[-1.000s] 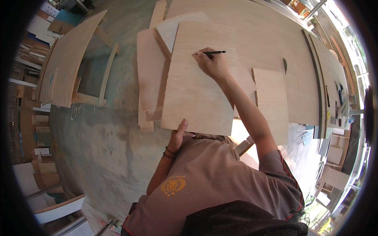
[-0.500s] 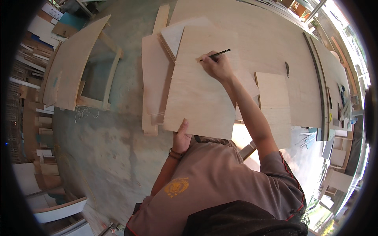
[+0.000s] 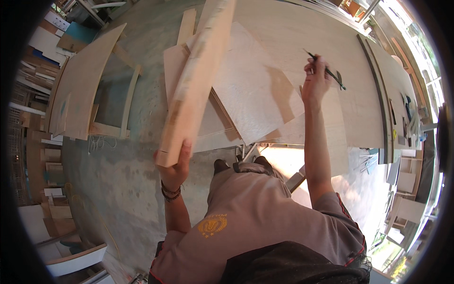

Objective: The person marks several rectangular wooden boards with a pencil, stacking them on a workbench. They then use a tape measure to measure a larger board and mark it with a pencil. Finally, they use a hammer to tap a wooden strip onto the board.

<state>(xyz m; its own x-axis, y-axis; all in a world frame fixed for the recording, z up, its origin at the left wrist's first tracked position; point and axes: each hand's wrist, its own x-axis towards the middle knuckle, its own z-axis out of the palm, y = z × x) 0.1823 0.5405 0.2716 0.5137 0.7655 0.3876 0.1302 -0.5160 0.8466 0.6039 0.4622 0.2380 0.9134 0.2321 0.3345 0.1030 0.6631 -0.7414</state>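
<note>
My left hand is closed round the near end of a pale plywood board. The board is tipped up steeply and seen nearly edge-on, a little blurred, with its far end past the top of the view. My right hand is raised over the worktable, fingers bent round a dark pencil that slants across them. Between the hands lies a pale plywood sheet, with the right hand's shadow on it. Other thin sheets lie partly beneath the tilted board.
A large plywood-topped worktable stretches ahead and right. Long dark-edged strips lie along its right part, beside several small tools. Another wooden table stands at left on the concrete floor. Stacked offcuts line the left side.
The plywood board has swung from nearly flat to steeply tilted, moving left with my left hand. My right hand has lifted off it and moved right with the pencil, uncovering the sheet beneath.
</note>
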